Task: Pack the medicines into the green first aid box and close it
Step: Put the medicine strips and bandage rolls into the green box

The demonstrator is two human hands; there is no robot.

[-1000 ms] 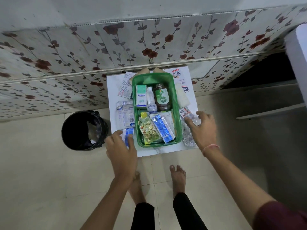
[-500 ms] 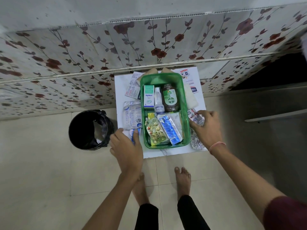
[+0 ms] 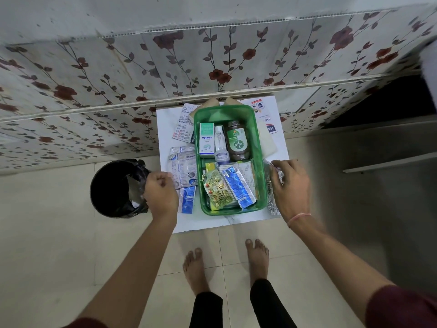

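Note:
The open green first aid box [image 3: 259, 138] stands on a small white table [image 3: 212, 223]. Inside it are an Optibex carton [image 3: 206, 140], a small white bottle [image 3: 221, 147], a brown Dettol bottle [image 3: 237, 142], a gold blister strip [image 3: 217, 189] and a blue strip [image 3: 238, 187]. Left of the box, my left hand [image 3: 160, 194] is curled on the corner of the silver blister strips [image 3: 185, 166]; a blue strip [image 3: 187, 200] lies just beside it. Right of the box, my right hand [image 3: 289, 188] grips a crinkled silver foil strip [image 3: 272, 204].
A black bin [image 3: 118, 188] stands on the floor just left of the table, by my left hand. Leaflets [image 3: 184, 124] and a white pad [image 3: 267, 140] lie at the table's back. A flowered wall rises behind. My bare feet [image 3: 256, 259] are in front of the table.
My left hand has moved off the blue strip, back and left to the corner of the silver strips, and its fingers have curled. My right hand stays on the foil strip.

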